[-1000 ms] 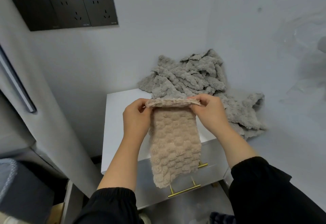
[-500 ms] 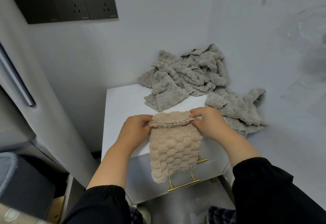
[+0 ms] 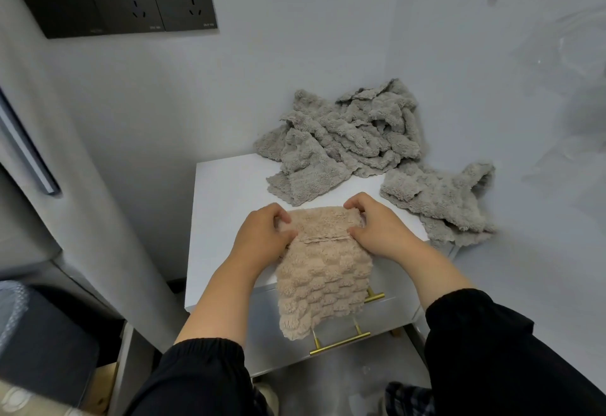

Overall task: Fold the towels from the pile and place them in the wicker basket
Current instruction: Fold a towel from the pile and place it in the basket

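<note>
White cabinet top (image 3: 229, 192): left side bare, passable. Crumpled grey fluffy towel pile (image 3: 347, 140) fills back right corner against both walls. Beige fluffy towel (image 3: 323, 281) drapes over front edge.

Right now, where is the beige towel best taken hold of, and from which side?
Probably the top folded edge of the beige towel, one corner from each side, where the left hand and right hand pinch it: that edge lies flat on the white cabinet; the rest hangs free over its front.
</note>
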### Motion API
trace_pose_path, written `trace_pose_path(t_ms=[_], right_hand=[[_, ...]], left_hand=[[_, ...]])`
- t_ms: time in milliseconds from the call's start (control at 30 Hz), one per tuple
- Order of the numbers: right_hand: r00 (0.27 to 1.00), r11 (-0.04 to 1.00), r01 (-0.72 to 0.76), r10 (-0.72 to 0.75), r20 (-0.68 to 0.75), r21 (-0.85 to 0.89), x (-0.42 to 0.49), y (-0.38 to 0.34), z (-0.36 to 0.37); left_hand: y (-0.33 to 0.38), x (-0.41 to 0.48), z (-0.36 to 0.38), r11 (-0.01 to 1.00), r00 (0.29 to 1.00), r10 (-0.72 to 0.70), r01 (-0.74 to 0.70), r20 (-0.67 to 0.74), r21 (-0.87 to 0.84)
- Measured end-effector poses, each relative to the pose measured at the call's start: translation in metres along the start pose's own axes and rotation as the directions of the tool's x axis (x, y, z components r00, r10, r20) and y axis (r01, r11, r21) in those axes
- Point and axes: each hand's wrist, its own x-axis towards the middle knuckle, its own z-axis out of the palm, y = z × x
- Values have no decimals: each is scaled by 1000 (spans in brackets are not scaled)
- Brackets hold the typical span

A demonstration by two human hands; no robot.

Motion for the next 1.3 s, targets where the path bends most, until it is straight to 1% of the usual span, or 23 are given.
trace_pose_path(t_ms=[100,167,267,367,433,533,600,667,733,800,867,967,1033,1100,1200,1300], right_hand=[[1000,999,-5,5,-2,40,1,-2,0],[1000,999,6,-5,-17,42,4,-2,-1],[999,997,9,-5,-51,71,6,-2,-2],[995,990,-1,15,-98,138,8,-2,-3],[983,984,10,22,-180,178,10,-3,-2],[933,979,75,-1,-360,192,12,-7,2],[906,975,109,-17,-423,196,12,-12,4],[888,971,125,-17,-459,204,10,-15,5],[878,971,134,-24,-478,198,9,-16,5],[889,979,124,-38,-456,160,9,-13,5],[914,991,96,-49,-402,97,9,-8,3],[944,997,77,-75,-322,-5,9,-1,-1],[966,997,52,-65,-251,-58,7,0,-6],[985,996,37,-50,-164,-80,4,1,-13],[997,995,60,-63,-38,-85,-1,2,-23],[997,996,64,-61,40,-70,-7,3,-28]], left_hand=[[2,0,-5,997,998,-28,32,55,-73],[0,2,-8,996,995,-46,53,90,-68],[-1,2,-12,997,994,-29,36,107,-62],[2,3,-12,998,1000,0,0,4,-67],[5,3,-9,998,995,13,-18,-101,-53],[6,5,-2,995,958,94,-97,-271,4],[7,6,0,989,922,149,-147,-357,32],[8,8,2,982,894,189,-173,-406,75],[7,10,5,971,879,237,-195,-415,142],[5,10,7,956,881,279,-216,-383,200],[3,8,6,941,898,312,-246,-310,233],[1,7,1,925,921,340,-291,-192,244],[0,5,-2,919,928,352,-318,-123,232],[-1,3,-5,914,937,346,-327,-40,238],[-1,1,-8,919,953,292,-302,76,253],[1,-1,-10,938,961,257,-274,105,212]])
